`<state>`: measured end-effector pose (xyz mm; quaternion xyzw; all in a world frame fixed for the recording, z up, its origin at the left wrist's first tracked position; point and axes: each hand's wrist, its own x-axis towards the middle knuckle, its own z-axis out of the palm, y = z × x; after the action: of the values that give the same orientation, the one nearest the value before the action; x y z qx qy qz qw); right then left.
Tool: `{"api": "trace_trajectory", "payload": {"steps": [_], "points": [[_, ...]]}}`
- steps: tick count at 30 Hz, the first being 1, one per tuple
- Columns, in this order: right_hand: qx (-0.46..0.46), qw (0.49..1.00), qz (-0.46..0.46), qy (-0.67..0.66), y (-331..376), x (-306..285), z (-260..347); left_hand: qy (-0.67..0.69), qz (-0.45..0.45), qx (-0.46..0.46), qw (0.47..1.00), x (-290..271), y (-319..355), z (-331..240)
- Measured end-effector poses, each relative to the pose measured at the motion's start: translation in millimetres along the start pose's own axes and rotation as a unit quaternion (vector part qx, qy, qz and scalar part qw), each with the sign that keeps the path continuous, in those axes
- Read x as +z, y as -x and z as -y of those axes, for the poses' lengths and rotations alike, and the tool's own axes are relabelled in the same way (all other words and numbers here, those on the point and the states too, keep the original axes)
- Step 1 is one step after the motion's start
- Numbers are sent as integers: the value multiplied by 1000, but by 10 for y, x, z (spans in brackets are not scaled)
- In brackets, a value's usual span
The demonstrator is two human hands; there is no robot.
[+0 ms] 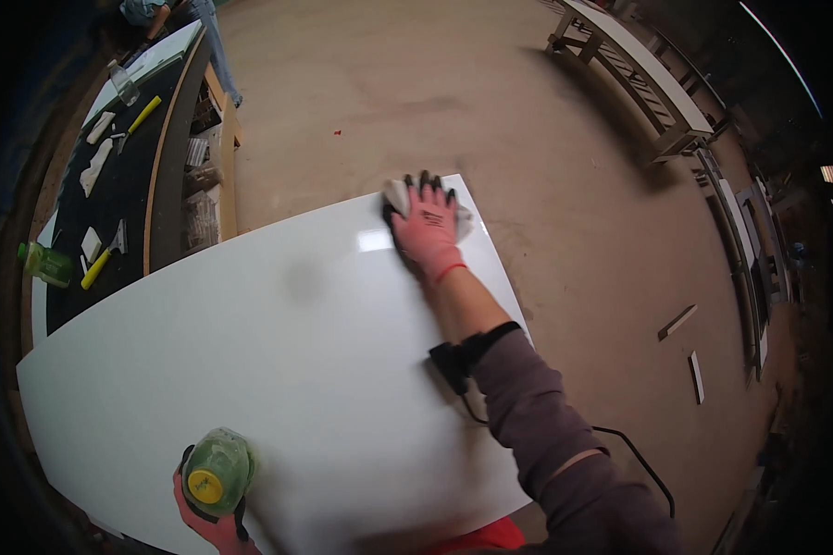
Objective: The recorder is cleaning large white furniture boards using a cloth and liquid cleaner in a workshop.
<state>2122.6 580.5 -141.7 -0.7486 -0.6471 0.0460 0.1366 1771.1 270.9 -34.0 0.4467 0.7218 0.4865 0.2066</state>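
Note:
A large glossy white panel [278, 370] with a curved far edge in this view spreads in front of me. My right hand [430, 231], in a pink glove with dark fingertips, presses a pale cloth [399, 195] onto the panel near its far right corner. Its fingers are spread over the cloth, with the thumb at the cloth's left side. At the near left, my left hand [215, 529], also gloved, is wrapped round a translucent green plastic bottle [230, 460]. The bottle's yellow cap faces me. A black device [451, 368] with a cable is strapped to my right forearm.
On the left, a dark-topped bench [88, 222] carries yellow-handled scrapers [102, 262], white pieces, a clear bottle [122, 83] and a green bottle [46, 265]. Another person [215, 42] stands beyond it. A long table [648, 74] stands far right; wood strips [696, 377] lie on the floor.

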Motion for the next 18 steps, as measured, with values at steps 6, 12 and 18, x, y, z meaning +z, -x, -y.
{"api": "trace_trajectory", "payload": {"steps": [6, 12, 18], "points": [[100, 993, 58, 39, 2560, -765, -922, 62, 97, 37, 993, 137, -197, 2], [320, 944, 82, 25, 5026, -901, -736, 58, 156, 71, 983, 76, -345, 50], [-44, 963, 240, -111, 4674, -909, 514, 81, 202, 84, 972, -224, -342, 16]]}}
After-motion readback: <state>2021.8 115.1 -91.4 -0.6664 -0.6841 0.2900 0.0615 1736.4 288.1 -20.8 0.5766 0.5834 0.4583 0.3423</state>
